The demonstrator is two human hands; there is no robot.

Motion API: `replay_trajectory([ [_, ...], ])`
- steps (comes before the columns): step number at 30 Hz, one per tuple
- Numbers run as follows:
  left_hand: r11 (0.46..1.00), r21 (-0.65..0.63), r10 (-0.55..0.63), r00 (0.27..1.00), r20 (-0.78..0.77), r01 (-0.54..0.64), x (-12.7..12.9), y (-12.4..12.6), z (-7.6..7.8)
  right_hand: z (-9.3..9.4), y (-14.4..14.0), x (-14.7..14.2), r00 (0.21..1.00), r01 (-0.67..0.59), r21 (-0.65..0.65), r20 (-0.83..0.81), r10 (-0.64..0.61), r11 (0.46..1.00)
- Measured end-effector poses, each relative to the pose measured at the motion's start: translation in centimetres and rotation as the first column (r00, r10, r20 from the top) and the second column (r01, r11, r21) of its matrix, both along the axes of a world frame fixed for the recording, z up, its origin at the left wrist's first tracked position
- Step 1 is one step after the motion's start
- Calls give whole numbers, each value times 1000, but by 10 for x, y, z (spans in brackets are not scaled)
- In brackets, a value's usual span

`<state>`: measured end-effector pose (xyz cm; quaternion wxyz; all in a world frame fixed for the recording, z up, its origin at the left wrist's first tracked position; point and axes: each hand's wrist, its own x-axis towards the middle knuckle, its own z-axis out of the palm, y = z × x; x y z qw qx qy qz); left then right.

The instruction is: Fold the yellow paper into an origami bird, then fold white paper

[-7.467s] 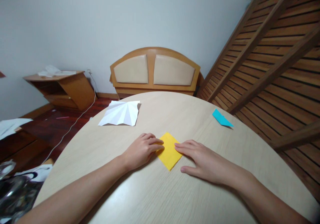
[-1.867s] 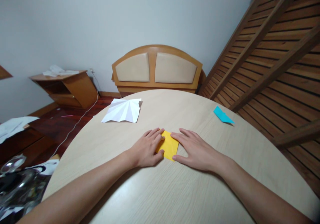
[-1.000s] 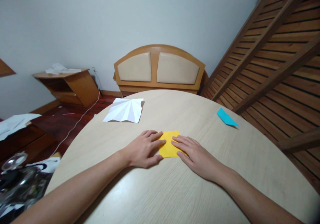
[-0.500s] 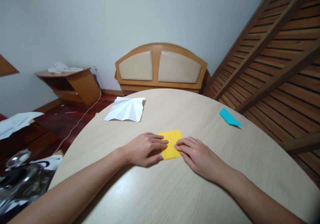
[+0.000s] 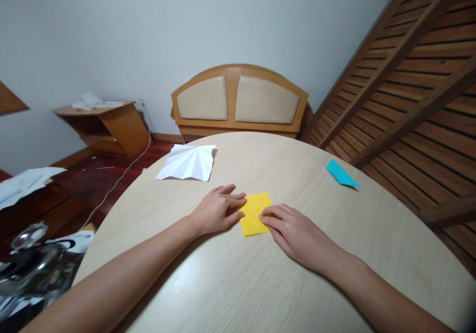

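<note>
A small folded yellow paper (image 5: 254, 213) lies flat on the round light-wood table (image 5: 238, 283) in front of me. My left hand (image 5: 217, 210) rests palm down at its left edge, fingertips touching the upper left side. On the paper's right side, my right hand (image 5: 293, 231) presses down with its fingertips. Neither hand lifts the paper.
A creased white sheet (image 5: 188, 162) lies at the table's far left. A folded blue paper (image 5: 341, 173) sits near the far right edge. Behind the table stand a wooden headboard (image 5: 238, 102) and slatted frames (image 5: 409, 75). A low shelf (image 5: 104, 124) and clutter are at left.
The yellow paper has turned from a diamond to a nearly square lie. In the last half second my left hand slid up along its left edge; my right hand stayed.
</note>
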<state>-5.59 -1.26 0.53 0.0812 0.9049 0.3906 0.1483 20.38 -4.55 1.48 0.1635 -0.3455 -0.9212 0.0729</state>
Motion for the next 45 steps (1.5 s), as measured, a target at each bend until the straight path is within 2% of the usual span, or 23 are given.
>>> replay_trajectory([
  [9, 997, -77, 14, 998, -61, -19, -1, -14, 9, -1, 1, -1, 1000, 2, -3, 15, -2, 1000],
  [14, 998, -6, 62, 997, 54, -61, 8, -12, 1, 0, 2, -1, 1000, -2, -1, 26, 2, 1000],
  [16, 1000, -11, 21, 999, 42, -21, 11, -9, -1, 0, 1, -1, 1000, 4, 0, 31, -4, 1000],
  [19, 992, -93, -88, 994, -60, 83, 9, -7, 0, -1, 1, -1, 999, 16, 1, 36, -16, 1000],
  [27, 928, -170, -353, 928, -122, 331, -8, -26, 14, 3, 0, 0, 998, 8, -30, 57, -6, 1000],
  [36, 875, -149, -468, 883, -22, 460, -15, -27, 29, 2, 1, 2, 998, 6, -40, 62, -3, 999],
  [41, 846, -99, -522, 851, 49, 524, -13, -30, 30, 0, 0, 3, 999, 0, -36, 38, 2, 999],
  [45, 835, -129, -516, 842, 159, 535, -14, -30, 26, 0, 1, 3, 999, 1, -39, 49, 1, 999],
])
